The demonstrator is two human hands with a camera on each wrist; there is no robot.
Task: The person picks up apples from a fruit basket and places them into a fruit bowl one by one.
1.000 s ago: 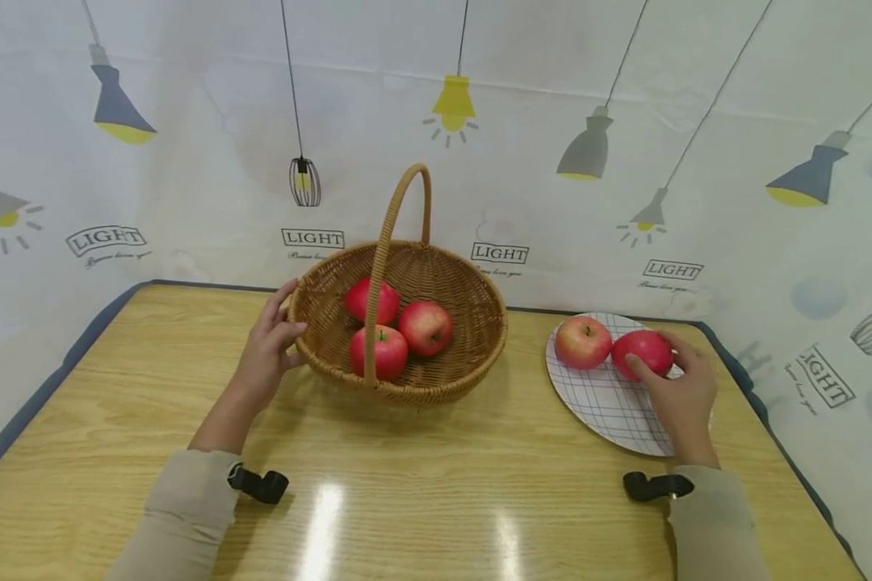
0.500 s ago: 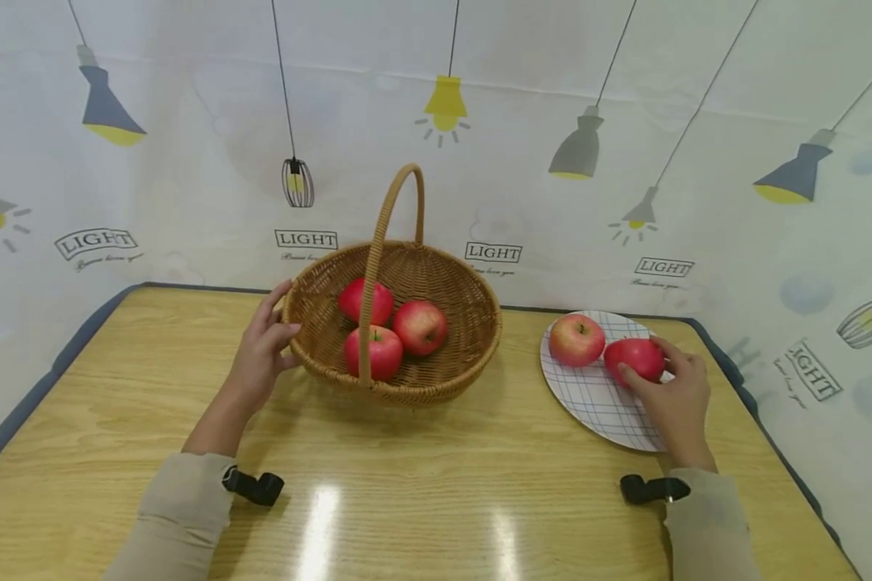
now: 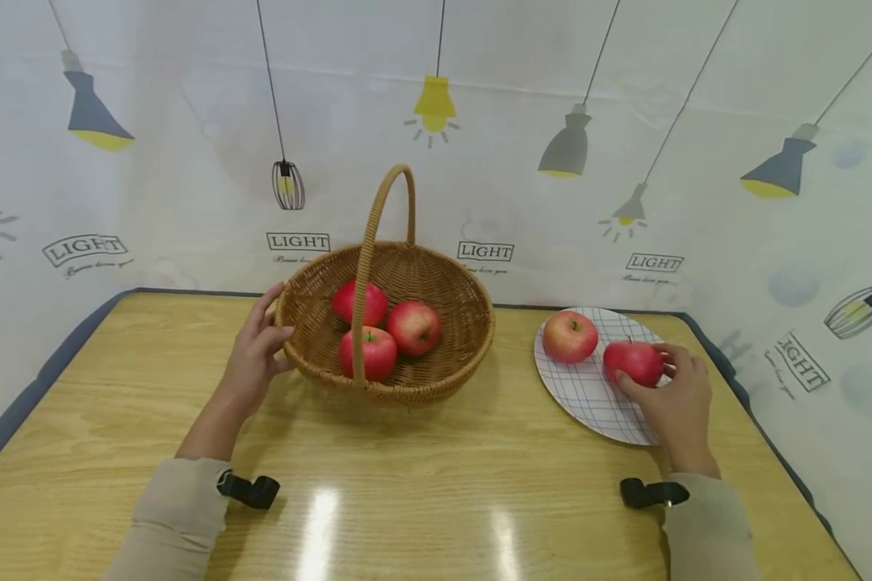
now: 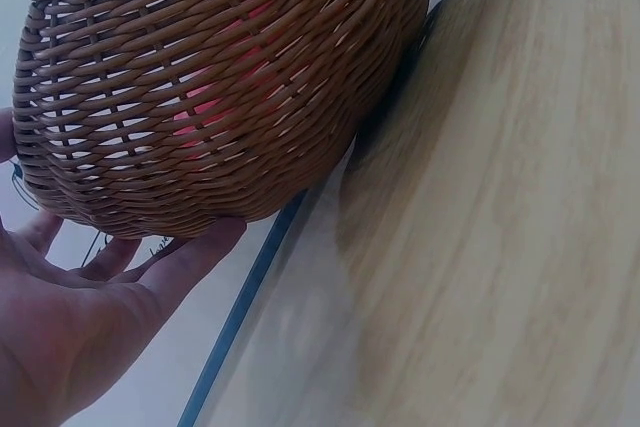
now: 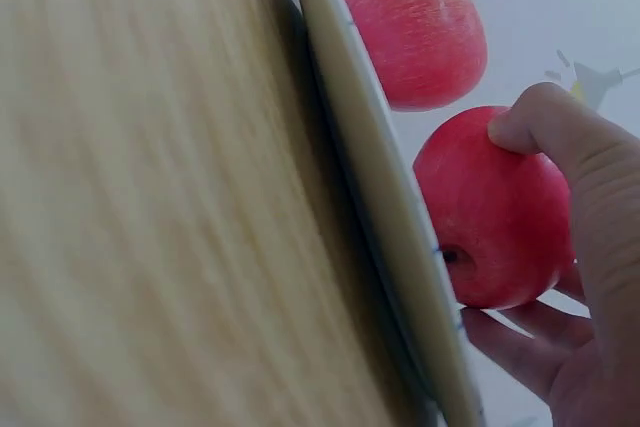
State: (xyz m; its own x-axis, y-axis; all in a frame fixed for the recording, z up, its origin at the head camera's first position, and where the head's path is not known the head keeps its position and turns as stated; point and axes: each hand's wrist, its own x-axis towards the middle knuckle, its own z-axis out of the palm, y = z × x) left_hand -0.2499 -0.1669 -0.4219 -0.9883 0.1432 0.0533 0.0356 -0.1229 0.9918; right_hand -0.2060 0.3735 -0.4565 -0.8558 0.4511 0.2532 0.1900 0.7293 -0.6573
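Observation:
In the head view, a brown wicker basket (image 3: 436, 387) with a tall arched handle holds three red apples: one at the back (image 3: 345, 300), one at the front (image 3: 378, 355) and one at the right (image 3: 414, 329). My left hand (image 3: 250, 359) rests against the basket's left side, fingers spread on the outer weave in the left wrist view. To the right, my right hand (image 3: 676, 403) grips a red apple (image 5: 500, 217) between thumb and fingers, on or just over a round checked plate (image 3: 581, 395). Another apple (image 3: 570, 337) sits on that plate, left of the gripped one.
Everything stands on a light wooden table (image 3: 436, 484). Close behind is a pale wall covering (image 3: 509, 161) printed with lamps, which also runs along the right side. Black camera mounts sit on both wrists. The basket's handle arches above its apples.
The apple in my right hand has turned so its stem now shows, and it sits slightly farther from its neighbour. My left hand keeps its place on the basket. The head view has shifted slightly.

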